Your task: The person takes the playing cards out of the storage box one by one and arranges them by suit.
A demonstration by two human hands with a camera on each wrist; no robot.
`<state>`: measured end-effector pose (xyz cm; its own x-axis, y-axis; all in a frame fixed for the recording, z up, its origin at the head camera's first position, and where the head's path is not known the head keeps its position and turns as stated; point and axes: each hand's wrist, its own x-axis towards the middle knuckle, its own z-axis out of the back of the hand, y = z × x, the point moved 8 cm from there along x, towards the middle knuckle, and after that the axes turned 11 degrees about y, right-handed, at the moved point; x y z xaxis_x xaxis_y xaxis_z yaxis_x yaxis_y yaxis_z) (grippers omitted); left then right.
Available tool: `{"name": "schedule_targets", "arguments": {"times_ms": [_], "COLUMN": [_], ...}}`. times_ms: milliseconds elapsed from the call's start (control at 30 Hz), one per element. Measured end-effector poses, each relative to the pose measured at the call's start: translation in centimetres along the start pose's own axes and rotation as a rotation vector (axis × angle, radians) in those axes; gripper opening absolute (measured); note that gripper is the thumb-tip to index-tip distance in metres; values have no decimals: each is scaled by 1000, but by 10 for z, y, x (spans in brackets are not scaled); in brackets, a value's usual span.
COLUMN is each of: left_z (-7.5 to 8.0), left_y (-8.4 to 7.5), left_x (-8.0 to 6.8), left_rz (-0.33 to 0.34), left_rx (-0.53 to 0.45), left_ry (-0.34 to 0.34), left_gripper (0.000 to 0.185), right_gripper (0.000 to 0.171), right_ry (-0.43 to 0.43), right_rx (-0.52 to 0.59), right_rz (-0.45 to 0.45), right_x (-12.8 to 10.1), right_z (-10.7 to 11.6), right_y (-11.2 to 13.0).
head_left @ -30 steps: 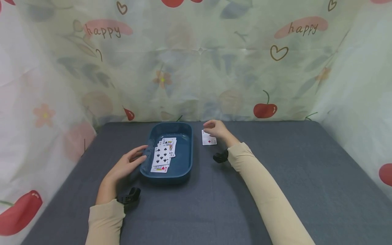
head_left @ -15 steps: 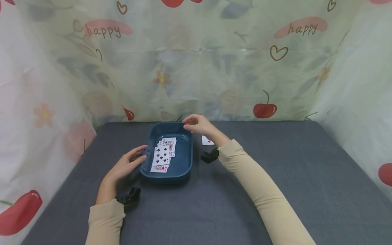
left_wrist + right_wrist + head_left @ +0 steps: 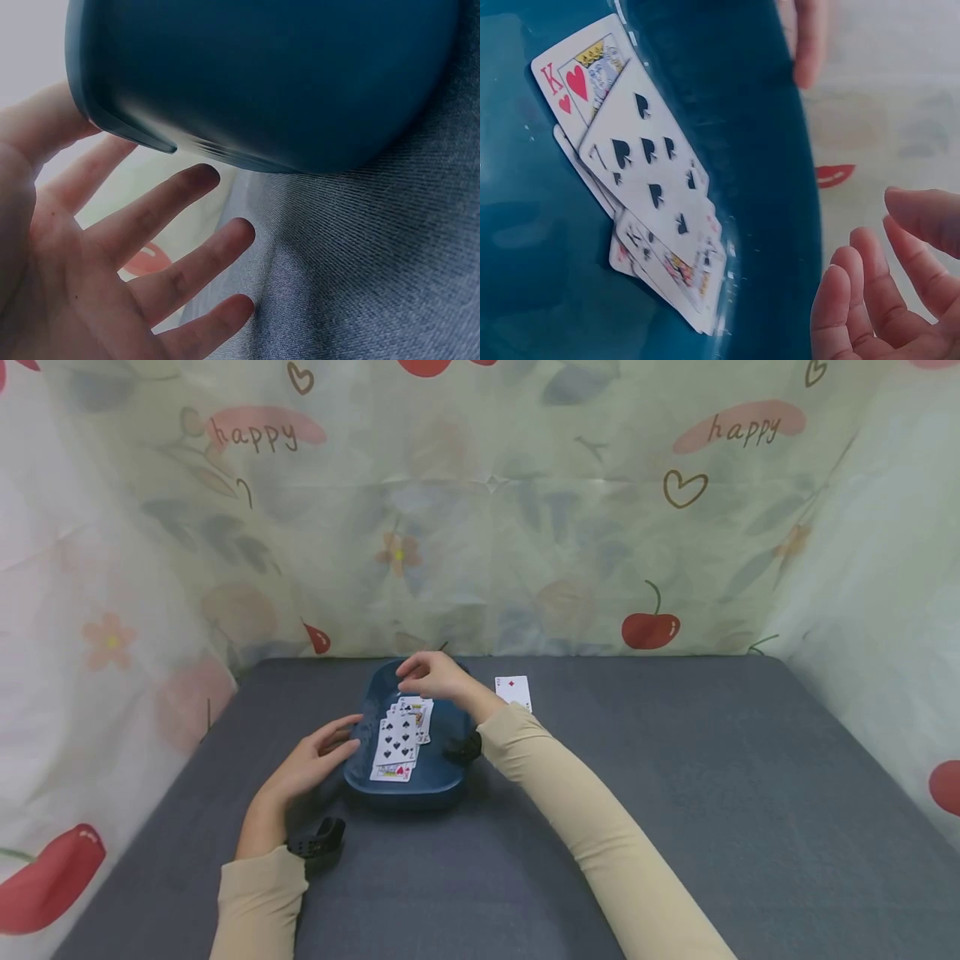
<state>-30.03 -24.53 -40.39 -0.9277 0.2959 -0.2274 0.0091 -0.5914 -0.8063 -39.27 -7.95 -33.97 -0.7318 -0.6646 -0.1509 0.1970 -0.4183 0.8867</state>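
In the head view, a blue tray (image 3: 450, 781) holds several overlapping playing cards (image 3: 395, 742), face up. The right wrist view shows a seven of spades (image 3: 641, 150) lying over a king of hearts (image 3: 571, 81). My right hand (image 3: 435, 675) hovers above the far part of the tray, fingers loosely bent; no card shows between thumb and fingers. My left hand (image 3: 318, 756) rests at the tray's left side. Its fingers are spread and mostly straight in the left wrist view, with one digit's tip hidden behind the tray wall (image 3: 247, 75).
A playing card with red diamonds (image 3: 513, 690) lies on the grey cloth-covered table (image 3: 675, 777), right of the tray, partly covered by my right sleeve. A printed curtain (image 3: 487, 527) stands behind the table and along both sides.
My right hand has moved left from over the diamond card to above the tray, uncovering the card's far part. My left hand has stayed at the tray's side. The cards inside look unchanged.
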Motion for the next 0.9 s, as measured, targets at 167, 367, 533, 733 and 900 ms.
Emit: {"name": "schedule_targets", "arguments": {"times_ms": [167, 367, 533, 733, 900], "left_z": [0, 0, 0, 0, 0], "left_y": [0, 0, 1, 1, 0], "left_x": [-1, -1, -1, -1, -2], "left_rz": [-15, -25, -31, -26, -22], "left_rx": [-1, 7, 9, 7, 8], "left_ry": [1, -3, -5, -5, 1], "left_gripper": [57, 56, 55, 55, 55], "right_gripper": [31, 31, 32, 33, 35], "right_ry": [-6, -28, -49, -51, -49], "right_rx": [-33, -75, -156, -162, -194], "right_rz": [-46, -102, -126, -138, -162], "right_x": [8, 16, 19, 20, 23], "right_z": [-12, -22, -26, -29, -33], "right_y": [-6, -17, -22, -29, -36]}}
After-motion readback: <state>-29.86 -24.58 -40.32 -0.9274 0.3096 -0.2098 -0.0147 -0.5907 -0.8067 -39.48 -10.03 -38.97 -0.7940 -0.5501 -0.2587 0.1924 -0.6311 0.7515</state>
